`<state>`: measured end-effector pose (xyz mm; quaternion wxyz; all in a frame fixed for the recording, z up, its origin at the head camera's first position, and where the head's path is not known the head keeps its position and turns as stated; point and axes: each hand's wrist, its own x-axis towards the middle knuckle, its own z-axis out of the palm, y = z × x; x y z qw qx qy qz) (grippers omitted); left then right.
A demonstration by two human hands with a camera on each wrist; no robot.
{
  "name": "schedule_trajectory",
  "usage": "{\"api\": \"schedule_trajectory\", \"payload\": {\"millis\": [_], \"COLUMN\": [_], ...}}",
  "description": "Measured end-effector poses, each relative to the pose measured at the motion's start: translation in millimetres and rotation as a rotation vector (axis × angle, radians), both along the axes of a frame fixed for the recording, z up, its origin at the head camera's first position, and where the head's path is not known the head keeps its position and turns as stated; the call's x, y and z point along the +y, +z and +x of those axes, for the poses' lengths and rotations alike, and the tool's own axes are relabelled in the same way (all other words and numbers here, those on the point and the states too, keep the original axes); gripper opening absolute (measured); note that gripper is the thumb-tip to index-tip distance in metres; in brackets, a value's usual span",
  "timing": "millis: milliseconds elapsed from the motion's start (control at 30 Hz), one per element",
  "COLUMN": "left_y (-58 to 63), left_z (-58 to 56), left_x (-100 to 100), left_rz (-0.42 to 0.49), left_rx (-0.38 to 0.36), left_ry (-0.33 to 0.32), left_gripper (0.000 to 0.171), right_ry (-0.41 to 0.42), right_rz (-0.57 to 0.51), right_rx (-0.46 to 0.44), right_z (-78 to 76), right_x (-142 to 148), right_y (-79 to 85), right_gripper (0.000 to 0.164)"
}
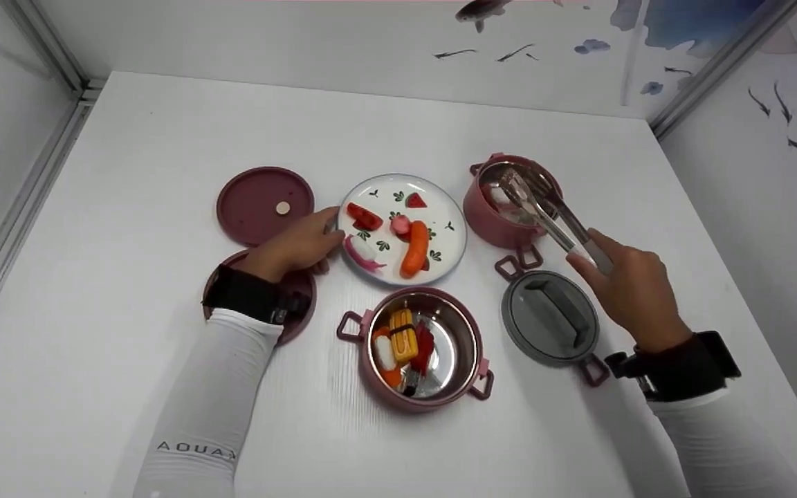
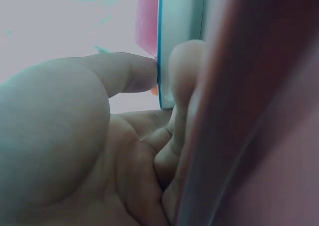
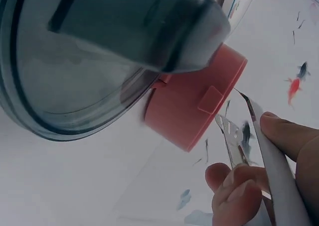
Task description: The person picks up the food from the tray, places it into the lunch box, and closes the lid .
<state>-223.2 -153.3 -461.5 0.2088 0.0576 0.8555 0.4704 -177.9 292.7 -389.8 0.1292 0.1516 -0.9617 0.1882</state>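
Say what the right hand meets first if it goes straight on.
Probably the far pot: the tongs in the right hand point into its mouth. Depth is unclear, so which part they'd touch I can't tell.

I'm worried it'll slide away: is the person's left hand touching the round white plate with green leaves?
Touching. The left wrist view shows the left hand with its thumb tip against the blue rim of the round white plate, no gap between.
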Motion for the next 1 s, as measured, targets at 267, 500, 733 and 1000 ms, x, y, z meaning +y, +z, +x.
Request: {"api": "schedule_trajectory", "payload": {"millis": [267,500,733,1000], "left_y": [1.1,1.6,-1.7,-3.3], "left_z": [-1.7,-1.4,-1.1,-0.5], "left_x": [3.1,0.9,-1.6,-1.7], "left_rz": [0.017,0.031,0.038,0.039], "left_rx": [-0.011,-0.024,-0.027,-0.012], "left_ry": [0.016,0.025,0.031,0.012], "left_gripper": [0.045,0.045,0.043,0.045], "right_ry": [0.155,0.217,0.244,0.256], "right_rz": [0.008,0.022,0.106,0.169], "right_rx": [-0.143,-0.186,-0.195,-0.207], "right_z": [12.3,6.3,-5.8,-10.4], "right_x": [-46.1,-70.7,-92.5,-100.3], "right_y": [-2.2,-5.7,-4.0,-0.3], "right_gripper": [0.048,0.047,0.049,0.048]}}
